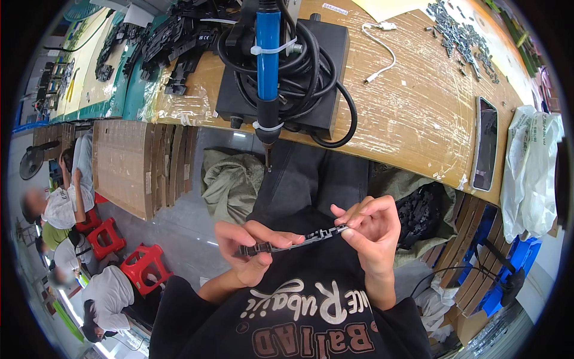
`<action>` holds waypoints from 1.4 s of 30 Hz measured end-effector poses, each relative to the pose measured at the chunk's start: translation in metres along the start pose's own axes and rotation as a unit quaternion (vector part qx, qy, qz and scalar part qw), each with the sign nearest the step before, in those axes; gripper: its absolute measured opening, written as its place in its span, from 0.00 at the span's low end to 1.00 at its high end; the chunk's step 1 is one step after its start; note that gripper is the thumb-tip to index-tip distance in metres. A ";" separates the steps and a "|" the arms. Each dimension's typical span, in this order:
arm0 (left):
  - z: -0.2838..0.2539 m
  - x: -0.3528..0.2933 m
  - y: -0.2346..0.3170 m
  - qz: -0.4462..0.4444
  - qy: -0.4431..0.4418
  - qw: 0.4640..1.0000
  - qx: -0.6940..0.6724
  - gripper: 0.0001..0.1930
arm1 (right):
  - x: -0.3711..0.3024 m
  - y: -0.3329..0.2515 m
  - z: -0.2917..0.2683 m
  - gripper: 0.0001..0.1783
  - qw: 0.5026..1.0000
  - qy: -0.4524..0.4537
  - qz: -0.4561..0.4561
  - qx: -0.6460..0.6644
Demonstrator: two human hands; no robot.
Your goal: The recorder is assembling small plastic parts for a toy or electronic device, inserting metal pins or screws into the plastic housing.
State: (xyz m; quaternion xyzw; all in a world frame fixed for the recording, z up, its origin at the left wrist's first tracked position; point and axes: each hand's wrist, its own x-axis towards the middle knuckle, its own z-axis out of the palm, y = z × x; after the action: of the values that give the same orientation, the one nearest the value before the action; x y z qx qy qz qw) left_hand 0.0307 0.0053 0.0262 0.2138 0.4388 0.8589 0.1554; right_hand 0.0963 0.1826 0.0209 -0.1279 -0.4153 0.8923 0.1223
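Note:
A long thin black plastic part (293, 241) with a small metal piece near its right end is held level above my lap. My left hand (248, 248) grips its left end between thumb and fingers. My right hand (371, 230) pinches its right end with thumb and forefinger. A blue electric screwdriver (268, 60) hangs tip-down over the bench edge, above and between my hands, apart from them.
A wooden bench (412, 113) carries a black power box (332, 42) with coiled cable, a white cable (382, 54), several small screws (460, 36), a phone (485, 143) and black parts (173, 42). Cardboard stacks (137, 167), red stools (140, 266) and seated people are at left.

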 end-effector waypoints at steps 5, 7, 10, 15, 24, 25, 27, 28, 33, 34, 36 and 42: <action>-0.003 -0.001 -0.001 0.002 -0.017 1.000 -0.006 0.14 | -0.001 -0.002 0.009 0.18 0.999 0.041 0.034 0.009; -0.002 -0.003 0.001 0.000 0.002 1.000 -0.024 0.14 | 0.001 -0.006 0.003 0.16 0.995 -0.020 0.023 -0.094; -0.001 -0.006 -0.001 -0.014 0.022 0.999 -0.026 0.14 | -0.002 -0.008 -0.001 0.12 0.980 -0.063 0.023 -0.189; -0.007 -0.007 -0.003 -0.027 0.030 0.999 -0.015 0.14 | -0.004 -0.006 0.003 0.07 0.974 -0.026 0.046 -0.221; -0.021 0.003 0.009 -0.159 0.069 0.966 -0.190 0.25 | 0.006 0.010 0.009 0.09 0.982 0.014 -0.003 -0.186; -0.027 0.000 0.004 -0.156 0.073 0.966 -0.191 0.25 | 0.007 0.012 0.010 0.09 0.982 0.010 0.000 -0.188; -0.044 -0.012 -0.013 -0.268 0.038 0.959 -0.078 0.24 | 0.011 0.014 0.013 0.08 0.973 0.009 -0.031 -0.228; -0.049 -0.015 -0.014 -0.398 -0.010 0.911 -0.106 0.20 | 0.013 0.014 0.016 0.09 0.966 -0.032 -0.042 -0.255; -0.047 -0.015 -0.018 -0.582 -0.013 0.713 -0.392 0.25 | 0.025 0.018 0.028 0.10 0.909 -0.213 -0.095 -0.345; -0.053 -0.013 -0.017 -0.561 -0.055 0.722 -0.402 0.24 | 0.025 0.021 0.028 0.10 0.907 -0.219 -0.092 -0.349; -0.052 -0.008 -0.003 -0.571 -0.011 0.755 -0.323 0.22 | 0.028 0.026 0.025 0.10 0.891 -0.249 -0.089 -0.369; -0.063 -0.002 -0.008 -0.472 -0.033 0.834 -0.282 0.19 | 0.029 0.038 0.030 0.11 0.894 -0.152 -0.094 -0.411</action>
State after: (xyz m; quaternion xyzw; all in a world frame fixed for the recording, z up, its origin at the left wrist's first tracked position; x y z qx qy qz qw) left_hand 0.0016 -0.0346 -0.0142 -0.0445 0.2195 0.7602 0.6099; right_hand 0.0546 0.1471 0.0059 0.0104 -0.7686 0.6350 0.0771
